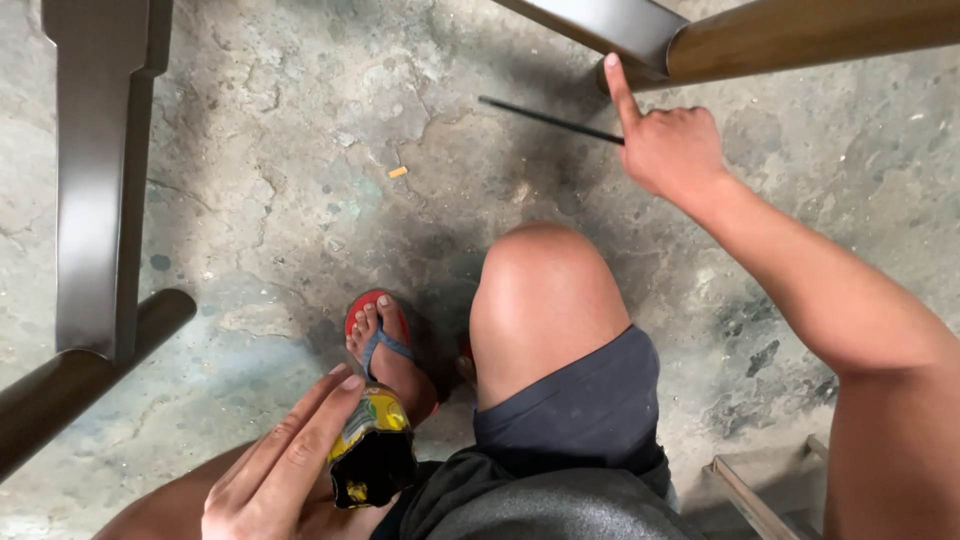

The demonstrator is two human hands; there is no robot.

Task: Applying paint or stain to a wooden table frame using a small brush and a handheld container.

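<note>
My left hand [285, 460] at the bottom left holds a crumpled black and yellow packet [372, 452] against my thigh, fingers laid along it. My right hand [668, 140] is raised at the upper right, shut on a thin black stick [545, 118] that points left; its index finger is stretched up and touches the underside of a brown wooden rail [810, 38] where a grey metal piece [610, 25] joins it. My bare knee [545, 290] and dark shorts fill the middle.
Cracked concrete floor [300, 150] lies below. A grey metal leg [95, 170] and a dark wooden rail [70, 385] stand at the left. My foot in a red sandal [378, 330] rests on the floor. A small orange scrap [398, 172] lies nearby. Wooden slats [750, 495] sit at bottom right.
</note>
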